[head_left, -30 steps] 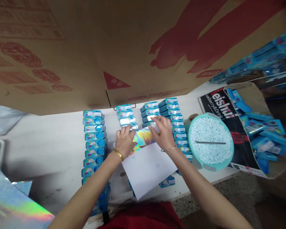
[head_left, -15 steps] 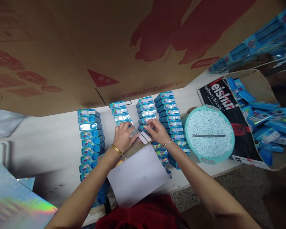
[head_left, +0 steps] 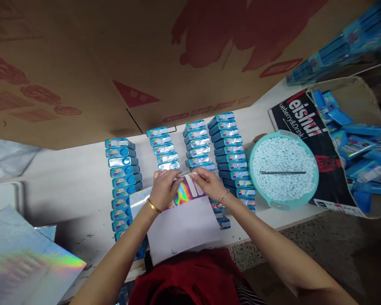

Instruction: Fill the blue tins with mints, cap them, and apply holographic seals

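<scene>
A white sheet of stickers (head_left: 182, 231), with a shiny rainbow band and pale strips at its far end, lies across the rows in front of me. My left hand (head_left: 165, 188) is closed in a pinch at its upper edge. Close beside it, the thumb and fingers of my right hand (head_left: 208, 183) pinch the same edge near the pale strips (head_left: 195, 186). Whether a single strip is lifted between the fingertips is hidden. Just beyond both hands, small blue boxes (head_left: 168, 157) stand in a row, several with a shiny strip on top.
More blue boxes (head_left: 122, 182) line up at left, others (head_left: 231, 148) at right. A turquoise basin (head_left: 251, 169) of small pale pieces holds a dark stick (head_left: 282, 172). Behind rises a large carton (head_left: 92, 84); an open carton (head_left: 305, 114) holds loose blue boxes. Holographic sheets (head_left: 28, 258) lie left.
My hands have drawn closer together, off the boxes and onto the sheet's upper edge. The sheet lies more turned, showing more rainbow band. The camera view has shifted slightly.
</scene>
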`<state>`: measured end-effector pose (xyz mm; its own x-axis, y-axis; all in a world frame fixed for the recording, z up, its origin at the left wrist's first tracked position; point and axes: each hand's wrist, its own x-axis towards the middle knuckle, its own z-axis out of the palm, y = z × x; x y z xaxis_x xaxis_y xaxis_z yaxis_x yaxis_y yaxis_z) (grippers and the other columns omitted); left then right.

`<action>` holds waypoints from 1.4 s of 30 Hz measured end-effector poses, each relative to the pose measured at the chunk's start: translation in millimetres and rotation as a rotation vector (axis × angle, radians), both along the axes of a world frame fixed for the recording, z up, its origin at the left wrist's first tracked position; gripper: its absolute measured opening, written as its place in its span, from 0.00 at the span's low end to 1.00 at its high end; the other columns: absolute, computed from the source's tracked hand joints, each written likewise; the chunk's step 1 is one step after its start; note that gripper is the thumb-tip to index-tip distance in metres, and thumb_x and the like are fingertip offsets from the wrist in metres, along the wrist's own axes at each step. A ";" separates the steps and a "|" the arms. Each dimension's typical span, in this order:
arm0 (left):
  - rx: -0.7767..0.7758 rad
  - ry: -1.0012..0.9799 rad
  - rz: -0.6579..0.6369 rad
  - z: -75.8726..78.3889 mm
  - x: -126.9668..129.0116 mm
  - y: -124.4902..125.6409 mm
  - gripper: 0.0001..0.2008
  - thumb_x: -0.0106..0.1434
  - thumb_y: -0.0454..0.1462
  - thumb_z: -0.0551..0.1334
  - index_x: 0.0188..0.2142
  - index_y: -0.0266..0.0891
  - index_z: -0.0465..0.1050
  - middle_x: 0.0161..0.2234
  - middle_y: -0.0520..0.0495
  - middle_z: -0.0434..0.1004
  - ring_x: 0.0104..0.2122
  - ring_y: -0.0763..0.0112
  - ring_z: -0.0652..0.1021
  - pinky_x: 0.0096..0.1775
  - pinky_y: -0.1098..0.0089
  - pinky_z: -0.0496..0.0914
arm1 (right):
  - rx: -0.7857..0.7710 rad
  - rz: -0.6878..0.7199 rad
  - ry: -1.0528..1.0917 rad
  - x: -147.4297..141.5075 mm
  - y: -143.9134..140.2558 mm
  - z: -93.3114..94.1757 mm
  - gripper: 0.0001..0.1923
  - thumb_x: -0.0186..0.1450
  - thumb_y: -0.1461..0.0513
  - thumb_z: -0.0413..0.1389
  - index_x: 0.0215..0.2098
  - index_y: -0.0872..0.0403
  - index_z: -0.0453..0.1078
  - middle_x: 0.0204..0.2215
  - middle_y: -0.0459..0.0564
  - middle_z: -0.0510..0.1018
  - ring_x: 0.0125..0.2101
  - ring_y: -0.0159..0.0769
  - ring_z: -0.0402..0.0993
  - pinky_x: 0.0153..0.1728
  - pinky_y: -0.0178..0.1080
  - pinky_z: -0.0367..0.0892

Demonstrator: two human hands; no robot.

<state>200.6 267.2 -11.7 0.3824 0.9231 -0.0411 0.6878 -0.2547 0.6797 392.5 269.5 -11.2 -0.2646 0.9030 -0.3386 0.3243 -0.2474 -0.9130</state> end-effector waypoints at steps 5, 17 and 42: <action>0.345 0.128 0.009 4.3 9.5 7.3 0.08 0.67 0.37 0.57 0.42 0.44 0.74 0.44 0.47 0.79 0.42 0.62 0.73 0.42 0.60 0.58 | -0.143 -0.226 0.133 -5.2 10.0 2.7 0.24 0.57 0.40 0.56 0.25 0.52 0.63 0.17 0.39 0.59 0.19 0.28 0.53 0.21 0.34 0.52; 0.184 -0.406 0.213 36.1 32.1 -21.4 0.01 0.64 0.34 0.60 0.36 0.41 0.69 0.35 0.48 0.77 0.37 0.69 0.75 0.40 0.65 0.66 | 0.082 -0.296 -0.172 39.1 37.7 -17.6 0.20 0.62 0.45 0.52 0.26 0.52 0.64 0.17 0.42 0.62 0.20 0.31 0.57 0.22 0.35 0.55; 0.022 -0.540 1.088 -27.3 -140.7 49.0 0.08 0.51 0.39 0.66 0.28 0.38 0.71 0.31 0.50 0.72 0.35 0.71 0.73 0.43 0.67 0.69 | 0.297 -0.137 -0.082 -203.1 64.4 -26.9 0.11 0.65 0.60 0.47 0.24 0.50 0.55 0.25 0.47 0.66 0.29 0.36 0.64 0.31 0.37 0.60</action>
